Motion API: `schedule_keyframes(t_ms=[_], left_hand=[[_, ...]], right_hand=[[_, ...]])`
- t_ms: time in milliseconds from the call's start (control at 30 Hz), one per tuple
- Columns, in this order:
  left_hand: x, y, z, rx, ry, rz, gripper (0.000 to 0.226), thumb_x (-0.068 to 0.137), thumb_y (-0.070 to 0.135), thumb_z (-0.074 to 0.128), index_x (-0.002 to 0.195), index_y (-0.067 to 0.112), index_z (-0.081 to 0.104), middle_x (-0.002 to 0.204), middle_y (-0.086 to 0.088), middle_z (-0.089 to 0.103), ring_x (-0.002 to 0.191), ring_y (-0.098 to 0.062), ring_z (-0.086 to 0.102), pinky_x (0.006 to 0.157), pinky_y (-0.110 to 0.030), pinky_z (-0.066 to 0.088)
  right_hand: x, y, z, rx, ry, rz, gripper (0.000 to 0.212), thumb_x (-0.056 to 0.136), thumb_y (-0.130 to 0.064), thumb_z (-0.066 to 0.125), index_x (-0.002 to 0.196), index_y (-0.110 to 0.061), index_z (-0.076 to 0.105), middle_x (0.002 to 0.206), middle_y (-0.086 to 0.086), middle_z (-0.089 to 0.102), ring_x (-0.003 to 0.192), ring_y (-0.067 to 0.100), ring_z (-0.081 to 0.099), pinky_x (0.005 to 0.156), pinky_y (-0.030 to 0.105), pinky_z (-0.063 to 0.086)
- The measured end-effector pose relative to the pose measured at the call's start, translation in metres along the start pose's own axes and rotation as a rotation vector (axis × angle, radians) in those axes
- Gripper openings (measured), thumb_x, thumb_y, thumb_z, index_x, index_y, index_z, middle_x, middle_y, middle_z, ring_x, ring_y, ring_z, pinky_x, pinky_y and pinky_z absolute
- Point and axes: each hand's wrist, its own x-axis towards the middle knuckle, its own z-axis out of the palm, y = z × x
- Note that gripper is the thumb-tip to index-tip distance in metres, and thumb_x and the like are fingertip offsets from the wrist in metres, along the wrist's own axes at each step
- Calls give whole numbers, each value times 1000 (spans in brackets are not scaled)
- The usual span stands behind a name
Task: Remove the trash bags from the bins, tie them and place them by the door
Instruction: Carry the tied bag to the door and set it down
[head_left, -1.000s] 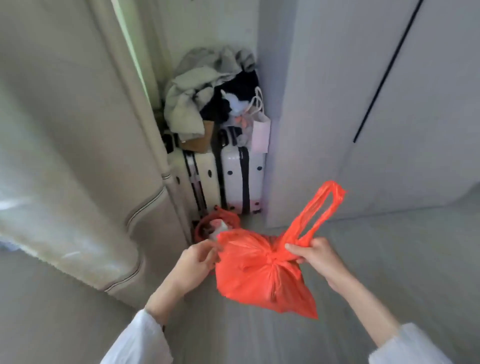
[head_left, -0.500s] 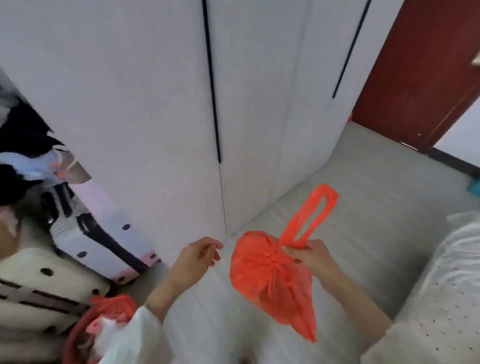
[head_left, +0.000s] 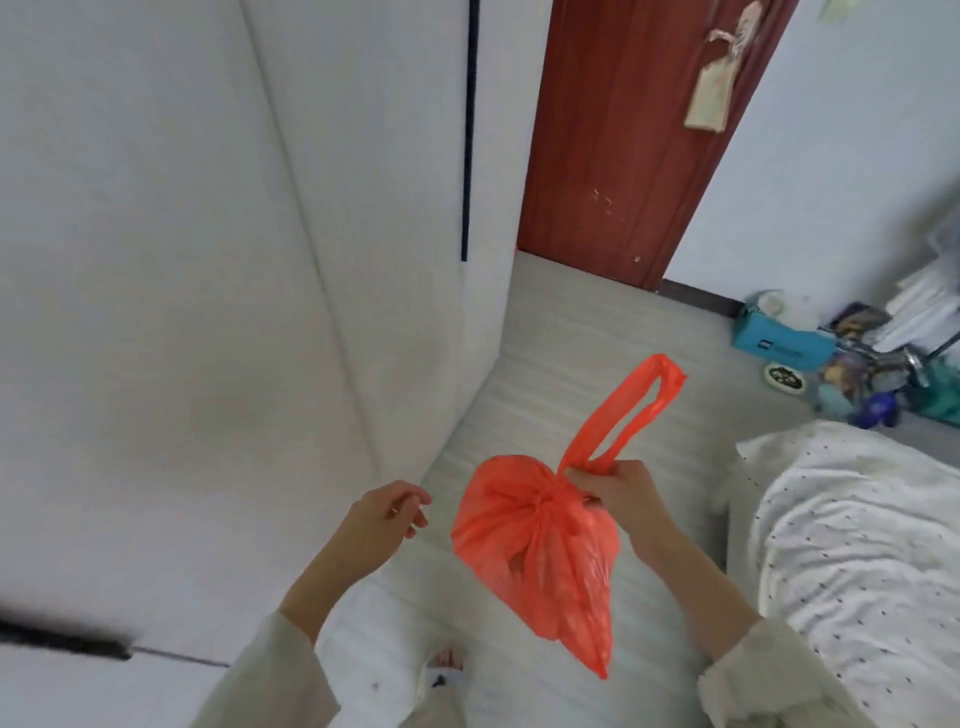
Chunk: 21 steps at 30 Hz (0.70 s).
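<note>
White wardrobe (head_left: 208, 260) stands at left. Left hand (head_left: 387, 514) hangs free, fingers loosely curled, holding nothing. Orange trash bag (head_left: 540, 551), knotted, hangs above the floor (head_left: 571, 338), right hand (head_left: 621, 493) fingers clamped at its knot. Red door (head_left: 623, 156) beyond; bed (head_left: 857, 545) at right.

Both arms wear loose, pale cream sleeves of a soft woven cloth; the left sleeve (head_left: 283, 670) ends in a wide open cuff partway along the forearm, leaving the wrist and the left hand (head_left: 387, 512) bare; the right sleeve (head_left: 763, 675) has a bunched, creased cuff with a folded edge, and the right hand (head_left: 623, 493) is bare too; pale, near-white cloth covers the legs below; no rings or watch can be made out.
</note>
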Motion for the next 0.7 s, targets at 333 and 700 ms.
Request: schedule_keyframes(t_ms=[333,700], left_hand=[[280,137,41,76,-228,108,19,94,11,41,88,22,56,74,5,61,54,8,56,53,-4,40],[559,269,112,-48,-173,47,26,94,11,41,80,27,56,72,1,62,50,5,55,52,-5,40]], right_hand=[[230,-98,-86,128,182,59,16,79,-7,69,91,3,69,81,16,69,76,26,64,75,37,54],[516,-203,-190,48,116,92,9,76,-10,72,68,-8,68,66,9,63,60,17,56,59,24,47]])
